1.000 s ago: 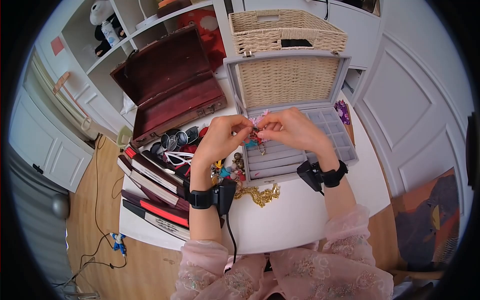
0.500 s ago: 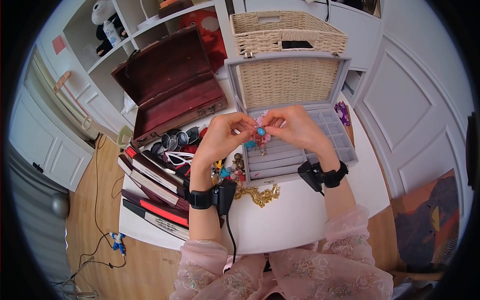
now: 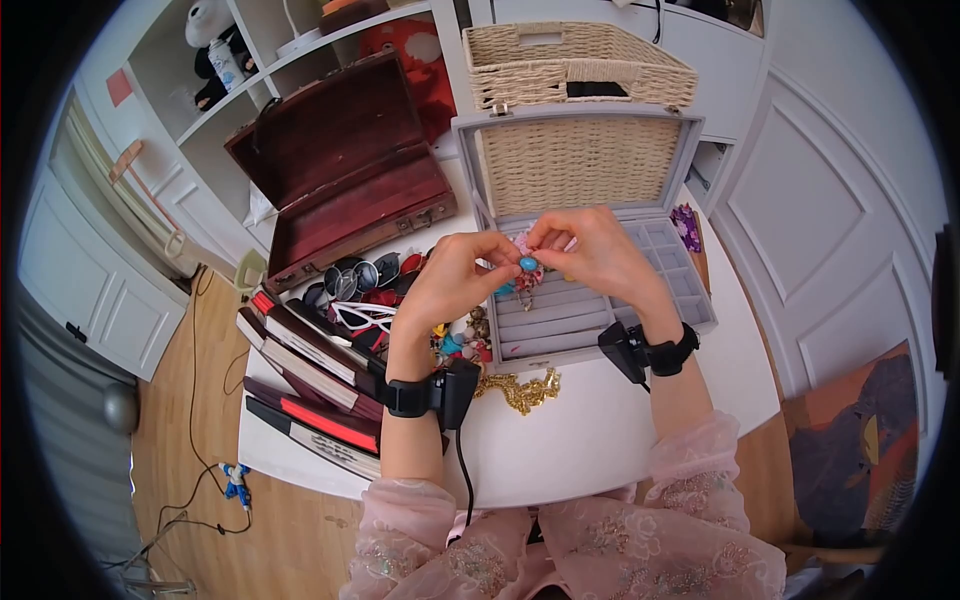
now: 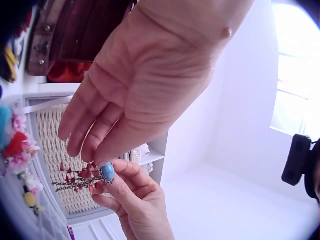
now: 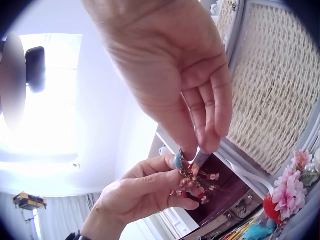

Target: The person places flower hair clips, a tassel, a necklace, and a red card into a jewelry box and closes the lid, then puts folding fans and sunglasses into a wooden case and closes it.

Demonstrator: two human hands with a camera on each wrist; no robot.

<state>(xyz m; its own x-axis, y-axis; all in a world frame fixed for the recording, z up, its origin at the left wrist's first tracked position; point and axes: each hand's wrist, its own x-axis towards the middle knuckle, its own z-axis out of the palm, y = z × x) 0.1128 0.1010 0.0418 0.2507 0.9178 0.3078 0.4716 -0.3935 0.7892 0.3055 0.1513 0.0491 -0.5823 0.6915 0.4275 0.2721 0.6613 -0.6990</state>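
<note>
Both hands meet over the left part of a grey jewellery box [image 3: 590, 355]. Between their fingertips is a dangling piece of jewellery [image 3: 528, 264] with an oval turquoise stone, thin chains and red beads. My left hand [image 3: 458, 275] pinches it at one side of the stone. From the other side my right hand [image 3: 598, 260] pinches it between thumb and index finger. The left wrist view shows the stone [image 4: 107, 172] at the fingertips, chains trailing away. In the right wrist view red beads [image 5: 196, 182] hang beside the stone. Pink flowers [image 5: 290, 192] lie in the box below.
Left of the box are sunglasses [image 3: 350, 280], a heap of jewellery [image 3: 462, 345] and stacked books [image 3: 310, 370]. A gold chain [image 3: 525, 392] lies in front. Behind stand an open dark red case [image 3: 350, 215] and a woven basket [image 3: 520, 80]. Something purple [image 3: 686, 227] sits at the right.
The turquoise stone, hidden a second ago, has come into view and now faces up. Both hands stay close together, with the fingers shifting slightly on the piece.
</note>
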